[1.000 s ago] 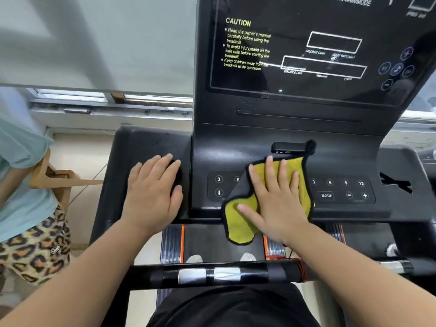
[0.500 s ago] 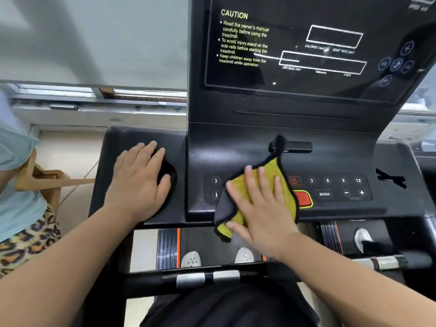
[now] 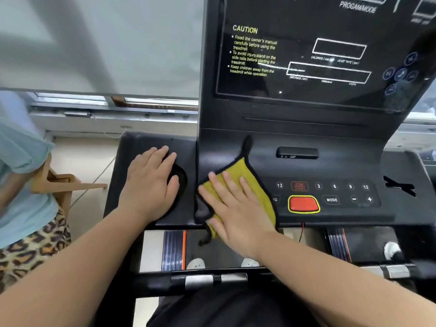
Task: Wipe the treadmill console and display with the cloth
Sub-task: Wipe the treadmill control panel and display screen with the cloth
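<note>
Cloth [image 3: 239,167], yellow with a dark border, lies on the left part of the console [image 3: 330,168] keypad panel. It sits against the panel's left edge, and its lower corner hangs over the front edge. I read the right hand [image 3: 238,208] as flat on the cloth, fingers straight and slightly spread, pressing it onto the panel with no finger curled round it. The left hand [image 3: 151,185] rests palm down with fingers extended on the console's left wing, partly over the round cup recess [image 3: 181,179], and holds nothing. Just right of the cloth and apart from it is the red button [image 3: 303,204], then the MODE key [image 3: 331,199]. The display [image 3: 306,55] stands behind the panel, and neither of the hands touches it.
</note>
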Demonstrator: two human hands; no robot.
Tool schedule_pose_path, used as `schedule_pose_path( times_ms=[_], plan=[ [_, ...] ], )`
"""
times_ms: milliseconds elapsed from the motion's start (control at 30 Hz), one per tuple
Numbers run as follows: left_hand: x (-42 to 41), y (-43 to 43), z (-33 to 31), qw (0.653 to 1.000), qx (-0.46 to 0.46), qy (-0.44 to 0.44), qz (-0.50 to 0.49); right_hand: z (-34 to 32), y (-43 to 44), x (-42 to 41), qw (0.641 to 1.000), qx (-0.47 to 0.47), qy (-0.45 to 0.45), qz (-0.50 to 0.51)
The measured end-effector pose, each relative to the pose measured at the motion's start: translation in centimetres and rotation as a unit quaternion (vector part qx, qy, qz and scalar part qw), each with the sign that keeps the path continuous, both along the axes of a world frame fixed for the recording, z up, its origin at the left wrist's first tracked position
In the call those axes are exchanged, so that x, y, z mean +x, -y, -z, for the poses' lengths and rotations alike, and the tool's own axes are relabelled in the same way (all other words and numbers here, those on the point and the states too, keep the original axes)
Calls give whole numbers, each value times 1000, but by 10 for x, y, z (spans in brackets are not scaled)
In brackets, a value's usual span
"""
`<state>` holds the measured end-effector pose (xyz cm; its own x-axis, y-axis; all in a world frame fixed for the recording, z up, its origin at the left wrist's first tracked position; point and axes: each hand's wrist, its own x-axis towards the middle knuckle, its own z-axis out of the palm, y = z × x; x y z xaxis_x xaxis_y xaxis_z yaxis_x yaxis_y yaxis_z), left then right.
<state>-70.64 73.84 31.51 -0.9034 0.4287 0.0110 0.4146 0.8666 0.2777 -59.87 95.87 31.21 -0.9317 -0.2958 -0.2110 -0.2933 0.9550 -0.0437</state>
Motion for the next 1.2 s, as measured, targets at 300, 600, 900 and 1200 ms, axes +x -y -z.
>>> schedule_pose_path(
  times_ms=[300, 600, 900, 1200],
  plan=[
    [-6, 2, -7, 999, 42, 24, -22, -17, -51, -32, 987, 30, 22, 154],
    [-32, -16, -27, 993, 115, 21, -32, -17, 2, -77, 997, 4, 5, -74],
    [-41, -51, -37, 954, 290, 44, 66, -7, -44, -24, 1000, -4, -15, -13],
    [-43, -41, -44, 949, 302, 57, 76, -16, -36, -98, 995, -11, -68, -70]
  ],
)
